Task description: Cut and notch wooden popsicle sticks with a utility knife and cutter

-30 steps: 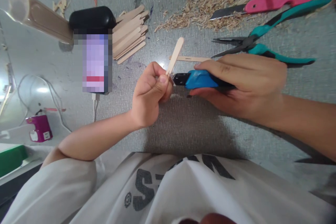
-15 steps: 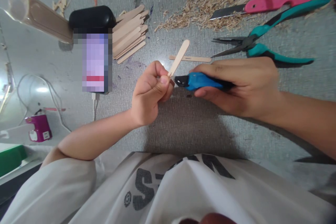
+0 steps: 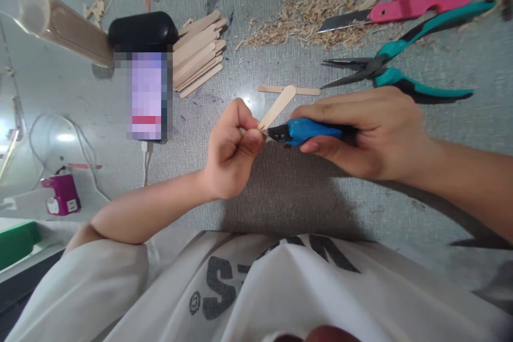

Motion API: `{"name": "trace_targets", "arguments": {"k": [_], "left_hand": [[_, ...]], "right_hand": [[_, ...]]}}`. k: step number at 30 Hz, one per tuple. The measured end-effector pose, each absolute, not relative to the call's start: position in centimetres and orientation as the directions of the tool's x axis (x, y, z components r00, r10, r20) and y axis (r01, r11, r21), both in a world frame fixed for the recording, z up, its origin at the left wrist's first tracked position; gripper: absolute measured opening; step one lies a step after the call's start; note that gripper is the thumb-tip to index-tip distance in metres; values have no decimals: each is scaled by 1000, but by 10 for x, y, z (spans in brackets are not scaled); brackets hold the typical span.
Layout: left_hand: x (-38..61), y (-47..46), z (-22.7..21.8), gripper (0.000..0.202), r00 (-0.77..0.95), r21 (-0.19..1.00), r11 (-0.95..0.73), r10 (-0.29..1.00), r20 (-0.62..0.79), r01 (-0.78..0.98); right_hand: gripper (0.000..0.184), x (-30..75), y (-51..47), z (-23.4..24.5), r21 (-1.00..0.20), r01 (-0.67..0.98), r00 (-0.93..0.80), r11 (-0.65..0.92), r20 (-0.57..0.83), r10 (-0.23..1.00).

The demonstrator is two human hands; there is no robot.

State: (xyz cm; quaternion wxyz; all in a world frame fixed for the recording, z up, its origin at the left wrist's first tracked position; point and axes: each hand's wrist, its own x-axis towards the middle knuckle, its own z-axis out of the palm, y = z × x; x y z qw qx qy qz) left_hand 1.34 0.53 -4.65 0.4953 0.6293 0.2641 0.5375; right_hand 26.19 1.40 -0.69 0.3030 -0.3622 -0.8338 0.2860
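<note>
The grey table [image 3: 192,139] is strewn with shavings [image 3: 304,16], on which the blade of a pink knife [image 3: 420,5] is rested; open pliers [image 3: 377,67] are set just beyond the right hand [image 3: 372,136]. The stick [image 3: 280,104] is pinched near its lower end by the left hand [image 3: 232,152], its rounded end pointed away to the right. A blue tool [image 3: 312,131] is gripped in the right hand, its black nose held close beside the pinched end; whether contact is made cannot be told.
</note>
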Motion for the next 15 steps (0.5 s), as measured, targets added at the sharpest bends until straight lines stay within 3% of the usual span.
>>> {"name": "trace_targets", "arguments": {"k": [4, 9, 15], "left_hand": [[14, 4, -52, 31, 213, 876, -481, 853, 477, -38], [16, 2, -48, 28, 172, 879, -476, 866, 469, -4], [16, -2, -39, 39, 132, 990, -106, 984, 118, -97]], "right_hand": [[36, 258, 10, -4, -689, 390, -554, 610, 353, 754], [33, 256, 7, -11, -607, 454, -510, 652, 423, 749], [41, 255, 4, -19, -449, 624, -456, 640, 456, 764]]}}
